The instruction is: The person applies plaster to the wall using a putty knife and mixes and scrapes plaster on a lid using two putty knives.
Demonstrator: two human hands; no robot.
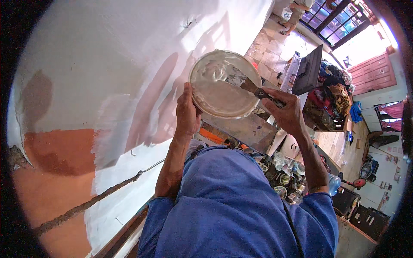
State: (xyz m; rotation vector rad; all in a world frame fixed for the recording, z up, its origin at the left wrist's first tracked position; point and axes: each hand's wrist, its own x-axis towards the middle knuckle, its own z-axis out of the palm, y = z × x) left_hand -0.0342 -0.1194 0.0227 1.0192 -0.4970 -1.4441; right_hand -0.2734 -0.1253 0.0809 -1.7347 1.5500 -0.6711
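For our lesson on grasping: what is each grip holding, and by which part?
The left grip holds the container by its left edge; the right grip holds the scraper by its handle.

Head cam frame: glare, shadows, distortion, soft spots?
Head view: glare blows out the area beside the barred window; head view: shadows darken the wall left of the tub and part of the orange patch; head view: fisheye bends straight edges, with black corners; head view: scraper reads clearly, while the far clothes pile looks softer.
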